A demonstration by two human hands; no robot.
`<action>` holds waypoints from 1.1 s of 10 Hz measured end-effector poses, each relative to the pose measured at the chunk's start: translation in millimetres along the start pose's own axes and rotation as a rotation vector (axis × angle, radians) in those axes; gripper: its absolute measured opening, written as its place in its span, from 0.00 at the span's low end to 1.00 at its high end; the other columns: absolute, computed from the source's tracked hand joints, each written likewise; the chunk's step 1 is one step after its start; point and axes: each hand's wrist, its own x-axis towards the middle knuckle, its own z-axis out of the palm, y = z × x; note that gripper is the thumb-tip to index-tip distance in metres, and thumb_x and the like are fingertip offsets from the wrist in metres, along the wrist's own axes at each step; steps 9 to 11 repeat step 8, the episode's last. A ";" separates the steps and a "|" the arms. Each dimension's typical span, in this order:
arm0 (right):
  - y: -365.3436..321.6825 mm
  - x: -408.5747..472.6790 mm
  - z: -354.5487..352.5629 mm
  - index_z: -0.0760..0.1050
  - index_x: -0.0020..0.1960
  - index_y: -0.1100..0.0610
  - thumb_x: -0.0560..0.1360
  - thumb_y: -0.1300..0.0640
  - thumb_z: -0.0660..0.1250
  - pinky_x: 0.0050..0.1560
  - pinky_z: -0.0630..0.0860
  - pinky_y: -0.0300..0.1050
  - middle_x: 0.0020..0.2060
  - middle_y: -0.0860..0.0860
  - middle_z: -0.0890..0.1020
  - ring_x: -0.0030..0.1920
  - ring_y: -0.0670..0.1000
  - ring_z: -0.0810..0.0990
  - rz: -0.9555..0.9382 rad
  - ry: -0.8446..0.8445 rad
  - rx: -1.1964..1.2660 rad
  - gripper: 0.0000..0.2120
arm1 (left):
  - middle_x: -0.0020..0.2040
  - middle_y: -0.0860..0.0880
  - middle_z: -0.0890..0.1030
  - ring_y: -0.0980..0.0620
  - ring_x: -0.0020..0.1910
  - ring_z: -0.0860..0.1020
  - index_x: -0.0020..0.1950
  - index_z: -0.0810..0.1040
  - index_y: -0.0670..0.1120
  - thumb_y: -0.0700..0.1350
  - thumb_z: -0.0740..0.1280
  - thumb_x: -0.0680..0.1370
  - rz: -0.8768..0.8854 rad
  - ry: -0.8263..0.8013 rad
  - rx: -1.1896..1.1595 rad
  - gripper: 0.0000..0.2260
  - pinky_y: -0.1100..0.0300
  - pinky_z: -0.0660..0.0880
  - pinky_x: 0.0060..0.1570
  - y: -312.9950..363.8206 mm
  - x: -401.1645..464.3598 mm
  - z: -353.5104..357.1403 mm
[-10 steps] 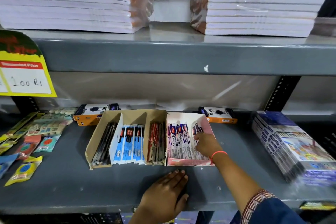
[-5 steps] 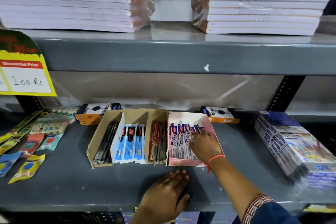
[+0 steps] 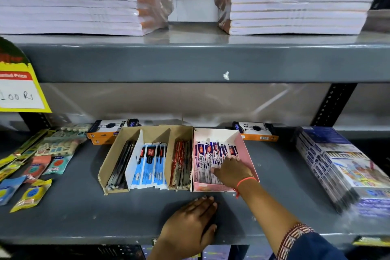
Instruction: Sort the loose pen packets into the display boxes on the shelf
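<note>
A pink display box [image 3: 248, 154] on the grey shelf [image 3: 73, 213] holds white-and-purple pen packets [image 3: 205, 157] side by side. My right hand [image 3: 231, 172] lies palm down on those packets inside the box, fingers spread over them. To its left a brown cardboard box [image 3: 105, 170] has three compartments: dark pen packets [image 3: 121, 167], blue packets [image 3: 150, 164], and red packets [image 3: 181, 162]. My left hand [image 3: 191, 224] rests flat on the shelf in front of the boxes, holding nothing.
Small yellow, blue and orange packets [image 3: 31, 194] lie at the left. Two orange-and-black cartons [image 3: 111, 131] stand behind the boxes. A wrapped stack of coloured boxes [image 3: 337, 167] fills the right. Notebook stacks [image 3: 69, 0] sit on the upper shelf, above a yellow price tag [image 3: 21, 91].
My right hand has slid from the right side of the pink box toward its middle and front, over the packets. My left hand has stayed on the shelf.
</note>
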 end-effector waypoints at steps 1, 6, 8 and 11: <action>-1.4 -3.6 0.3 0.49 0.76 0.62 0.78 0.41 0.52 0.74 0.58 0.55 0.77 0.60 0.54 0.77 0.59 0.51 -0.048 0.062 -0.019 0.35 | 0.59 0.53 0.80 0.56 0.58 0.78 0.59 0.82 0.49 0.57 0.44 0.82 0.004 0.007 0.013 0.28 0.64 0.70 0.59 0.1 -0.5 1.0; 11.1 -25.4 -0.6 0.48 0.77 0.51 0.79 0.42 0.48 0.75 0.54 0.59 0.78 0.56 0.48 0.78 0.58 0.45 -0.237 0.077 -0.051 0.30 | 0.69 0.54 0.71 0.56 0.67 0.71 0.69 0.74 0.51 0.59 0.37 0.81 -0.170 -0.168 0.181 0.32 0.64 0.64 0.64 21.3 7.2 -21.5; 22.1 -71.5 0.9 0.46 0.78 0.53 0.80 0.43 0.48 0.77 0.50 0.55 0.78 0.56 0.47 0.78 0.57 0.45 -0.241 0.203 -0.048 0.30 | 0.78 0.52 0.45 0.55 0.75 0.45 0.80 0.46 0.48 0.69 0.25 0.63 -0.244 -0.400 0.233 0.49 0.61 0.50 0.71 49.8 1.7 -58.5; 22.1 -71.5 0.9 0.46 0.78 0.53 0.80 0.43 0.48 0.77 0.50 0.55 0.78 0.56 0.47 0.78 0.57 0.45 -0.241 0.203 -0.048 0.30 | 0.78 0.52 0.45 0.55 0.75 0.45 0.80 0.46 0.48 0.69 0.25 0.63 -0.244 -0.400 0.233 0.49 0.61 0.50 0.71 49.8 1.7 -58.5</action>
